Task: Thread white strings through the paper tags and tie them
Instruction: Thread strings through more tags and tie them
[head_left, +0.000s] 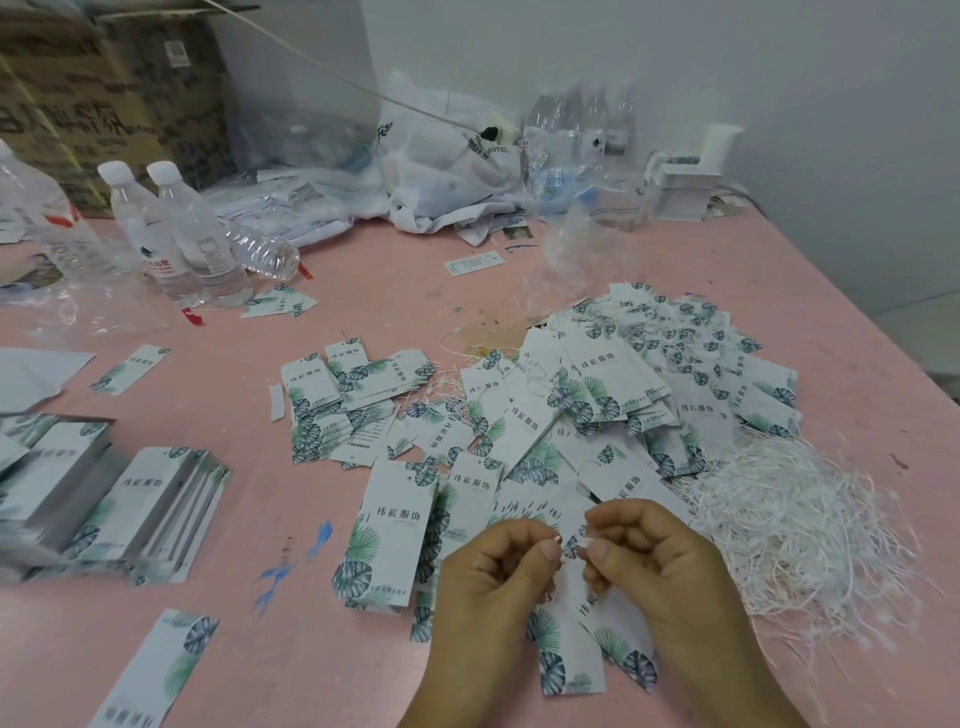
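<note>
My left hand (498, 577) and my right hand (644, 556) sit close together low in the middle, fingers curled, each pinching an end of a thin white string (570, 545) over leaf-printed paper tags (566, 654). The string between my fingertips is barely visible. A tall tag (387, 530) lies just left of my left hand. A loose heap of white strings (789, 525) lies to the right of my right hand. A big pile of tags with strings on them (649, 384) spreads behind my hands.
The pink table (395, 291) carries stacked tags (161, 514) at the left, water bottles (176, 228) at the back left, plastic bags (441, 161) and a cardboard box (109, 93) along the wall. A small white box (685, 187) stands at the back right.
</note>
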